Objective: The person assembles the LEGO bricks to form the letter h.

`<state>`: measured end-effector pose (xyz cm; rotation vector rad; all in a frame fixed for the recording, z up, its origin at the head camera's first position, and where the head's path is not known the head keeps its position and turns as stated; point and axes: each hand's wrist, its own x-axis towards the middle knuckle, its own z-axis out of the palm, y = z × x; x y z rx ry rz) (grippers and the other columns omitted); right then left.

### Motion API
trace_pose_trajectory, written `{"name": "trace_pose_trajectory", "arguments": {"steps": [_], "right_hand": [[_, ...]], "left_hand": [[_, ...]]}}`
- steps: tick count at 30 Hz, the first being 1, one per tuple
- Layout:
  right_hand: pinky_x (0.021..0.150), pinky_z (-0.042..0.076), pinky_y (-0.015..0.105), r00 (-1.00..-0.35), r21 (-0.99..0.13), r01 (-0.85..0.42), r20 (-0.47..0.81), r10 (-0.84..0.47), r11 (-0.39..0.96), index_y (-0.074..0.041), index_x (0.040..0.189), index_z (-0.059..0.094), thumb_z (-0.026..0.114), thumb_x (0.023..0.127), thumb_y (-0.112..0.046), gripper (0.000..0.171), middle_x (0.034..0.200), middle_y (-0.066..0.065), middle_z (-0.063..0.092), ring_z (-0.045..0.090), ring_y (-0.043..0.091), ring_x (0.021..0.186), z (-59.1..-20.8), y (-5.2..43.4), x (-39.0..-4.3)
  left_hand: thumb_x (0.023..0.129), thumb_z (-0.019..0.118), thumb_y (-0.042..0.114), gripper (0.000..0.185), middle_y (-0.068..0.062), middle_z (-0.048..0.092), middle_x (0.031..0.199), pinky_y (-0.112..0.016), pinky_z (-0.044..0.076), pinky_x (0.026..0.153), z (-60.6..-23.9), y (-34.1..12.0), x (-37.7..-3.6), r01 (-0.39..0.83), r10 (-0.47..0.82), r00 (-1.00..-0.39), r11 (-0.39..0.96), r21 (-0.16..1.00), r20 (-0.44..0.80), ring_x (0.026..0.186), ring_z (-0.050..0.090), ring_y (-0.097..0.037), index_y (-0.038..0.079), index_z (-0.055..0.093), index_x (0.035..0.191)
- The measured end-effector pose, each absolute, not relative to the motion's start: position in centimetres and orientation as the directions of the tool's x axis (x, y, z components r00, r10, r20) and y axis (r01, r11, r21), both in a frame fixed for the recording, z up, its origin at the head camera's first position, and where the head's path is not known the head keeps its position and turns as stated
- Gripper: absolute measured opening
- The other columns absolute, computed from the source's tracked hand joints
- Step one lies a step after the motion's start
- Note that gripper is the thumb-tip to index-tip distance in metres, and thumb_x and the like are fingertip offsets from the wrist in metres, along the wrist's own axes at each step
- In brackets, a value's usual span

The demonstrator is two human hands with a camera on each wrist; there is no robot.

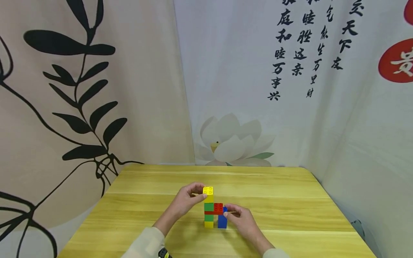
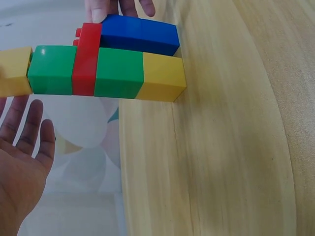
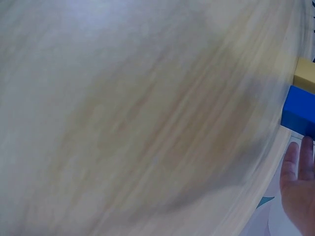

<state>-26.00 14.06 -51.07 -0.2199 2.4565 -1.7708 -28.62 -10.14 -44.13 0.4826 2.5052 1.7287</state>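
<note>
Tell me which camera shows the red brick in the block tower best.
The left wrist view: the red brick fills much of the frame, sharp, sandwiched between two green blocks beside the blue block. The head view shows it small but whole, between both hands. The right wrist view misses it, catching only blue and yellow edges.
</note>
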Motion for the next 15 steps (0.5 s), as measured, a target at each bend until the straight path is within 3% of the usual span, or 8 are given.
{"name": "trace_pose_trajectory", "arguments": {"steps": [15], "right_hand": [[0.092,0.056,0.037,-0.984,-0.943,-0.067,0.008,-0.180,0.326,-0.008,0.128,0.063,0.066,0.093,-0.037,0.046,0.121,0.011,0.068,0.065,0.020,0.106,-51.52,13.93,-26.13]], "left_hand": [[0.093,0.067,0.036,0.036,-0.005,0.067,0.114,-0.031,0.051,0.084,-43.92,-10.22,-28.56,0.242,0.307,-0.943,0.369,0.897,0.128,0.100,0.058,-0.019,0.014,0.062,0.120]]}}
